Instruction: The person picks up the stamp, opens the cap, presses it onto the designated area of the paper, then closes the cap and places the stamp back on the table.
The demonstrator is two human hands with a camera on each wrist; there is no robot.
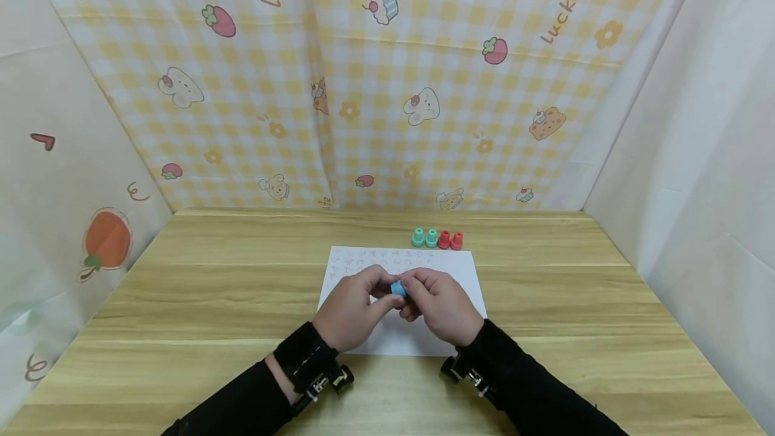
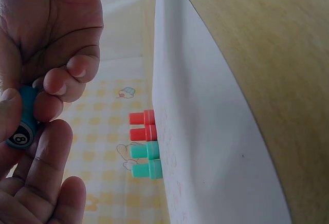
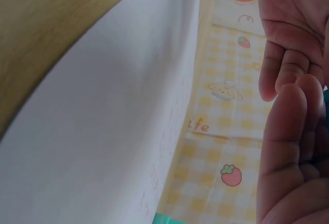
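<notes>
A small blue stamp [image 1: 397, 288] is held between both hands, above a white sheet of paper [image 1: 387, 342]. My left hand [image 1: 348, 311] grips it from the left with thumb and fingers. From the right, my right hand [image 1: 445, 307] pinches its other end. In the left wrist view, one end of the blue stamp [image 2: 25, 118] carries a dark round label with an 8. Fingers cover much of the stamp, and only a sliver shows at the right wrist view's edge. Rows of faint reddish prints run along the paper's far part.
Just beyond the paper's far edge, two green stamps [image 1: 425, 238] and two red stamps [image 1: 451, 241] stand upright in a row. The wooden table [image 1: 230, 274] meets a yellow checked cloth [image 1: 375, 140] behind and white cloths at both sides.
</notes>
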